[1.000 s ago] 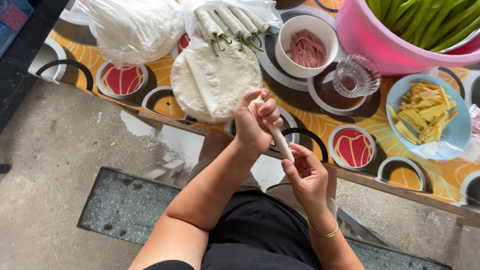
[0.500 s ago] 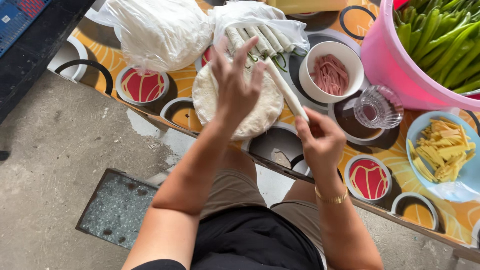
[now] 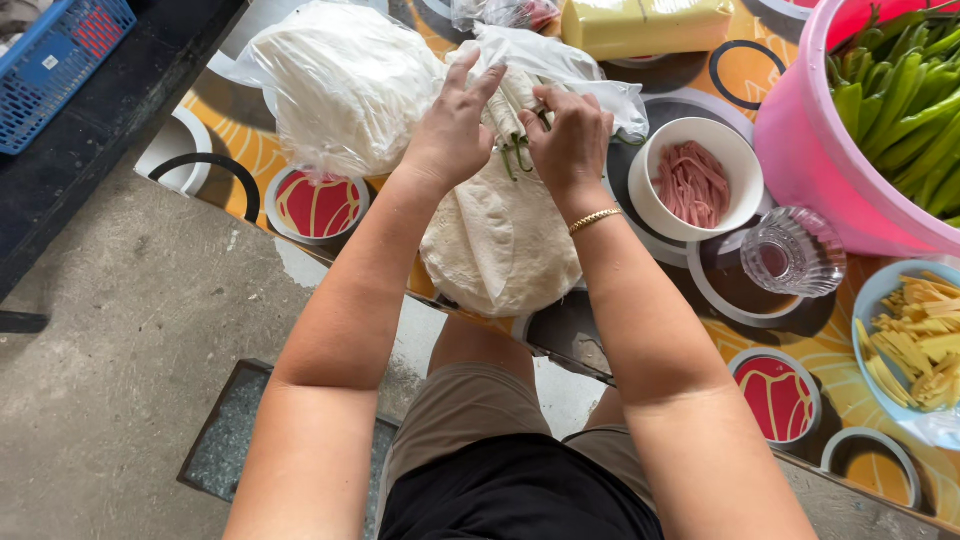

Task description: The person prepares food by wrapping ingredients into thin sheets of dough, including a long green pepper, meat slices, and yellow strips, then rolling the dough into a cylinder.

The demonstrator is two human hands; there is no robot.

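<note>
Both my hands reach over a stack of round white wrappers (image 3: 500, 250) to a clear plastic bag (image 3: 585, 80) of finished white rolls with green stems (image 3: 512, 150). My left hand (image 3: 450, 125) rests on the rolls with fingers spread. My right hand (image 3: 570, 135), with a gold bracelet on its wrist, is closed on a roll at the bag's mouth; the roll is mostly hidden under the fingers.
A white bowl of pink meat strips (image 3: 695, 180), a small glass dish (image 3: 790, 255), a blue plate of yellow sticks (image 3: 925, 340), a pink tub of green peppers (image 3: 880, 110), a bagged stack of wrappers (image 3: 340, 80) and a yellow block (image 3: 645, 25) sit on the patterned table (image 3: 735, 65). Blue crate (image 3: 55, 65) at far left.
My right hand has carried the finished roll from my lap up to the bag of rolls. My left hand let go of it and moved onto the rolls.
</note>
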